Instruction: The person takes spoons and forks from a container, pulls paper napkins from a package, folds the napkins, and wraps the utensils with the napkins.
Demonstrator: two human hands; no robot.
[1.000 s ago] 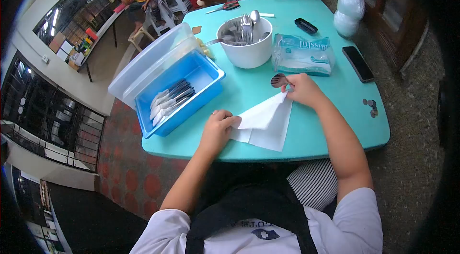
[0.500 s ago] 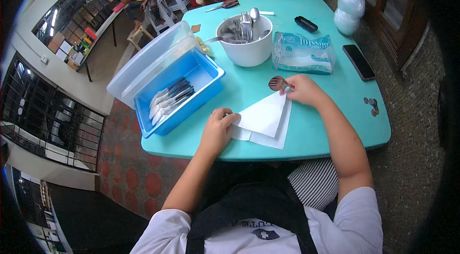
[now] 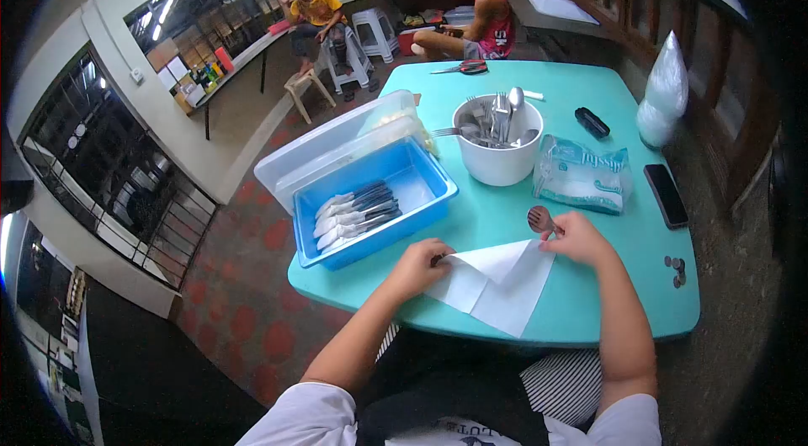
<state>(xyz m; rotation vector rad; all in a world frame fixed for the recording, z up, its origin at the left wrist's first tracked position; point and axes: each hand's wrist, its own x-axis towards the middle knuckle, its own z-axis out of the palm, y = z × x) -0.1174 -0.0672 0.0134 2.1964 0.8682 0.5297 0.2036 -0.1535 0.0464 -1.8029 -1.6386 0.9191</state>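
Observation:
A white paper napkin [image 3: 509,290], partly folded over, lies at the table's near edge. My left hand [image 3: 418,268] is closed, pinching the napkin's left corner. Between the fingers of my right hand [image 3: 579,241] are a fork and spoon [image 3: 539,219], laid together with their heads pointing left. The same hand's fingertips touch the napkin's upper right corner. Beyond my left hand stands a blue plastic bin [image 3: 370,246], where several napkin-wrapped cutlery sets [image 3: 358,215] lie side by side. A white bucket [image 3: 497,164] holds loose forks and spoons [image 3: 501,122].
On the turquoise table [image 3: 640,294] are a napkin pack [image 3: 582,177], a phone [image 3: 667,196], coins [image 3: 677,271], a black case [image 3: 592,123], scissors [image 3: 463,67] and a plastic-wrapped bundle [image 3: 665,97]. A clear lid [image 3: 337,143] leans behind the bin. Two people sit beyond the table.
The camera view has tilted up, showing more of the room. The napkin's upper flap has shifted and its top edge now bends over between my hands. Both hands keep their hold.

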